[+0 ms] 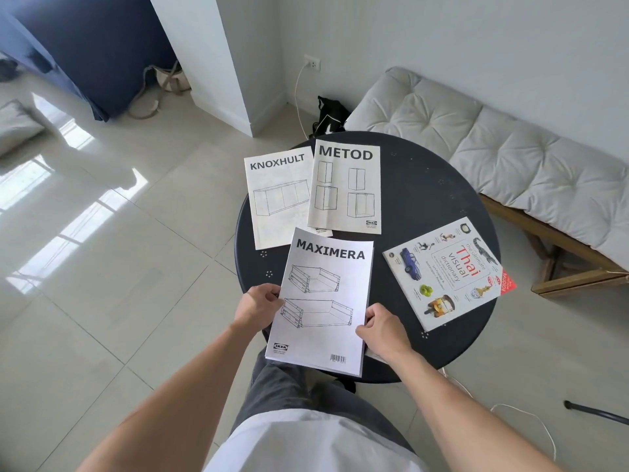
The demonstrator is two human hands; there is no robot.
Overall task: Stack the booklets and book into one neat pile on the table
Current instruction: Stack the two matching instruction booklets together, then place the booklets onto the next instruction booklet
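Note:
On a round dark table lie three booklets and a book. The KNOXHULT booklet is at the far left, and the METOD booklet beside it overlaps its right edge. The MAXIMERA booklet is nearest me, its near end past the table's edge. My left hand grips its left edge and my right hand grips its right edge. The Thai visual dictionary book lies at the right, turned at an angle, apart from both hands.
A bench with a grey tufted cushion stands right behind the table. A black bag and a white cable sit on the tiled floor by the wall. Another white cable trails on the floor at the lower right.

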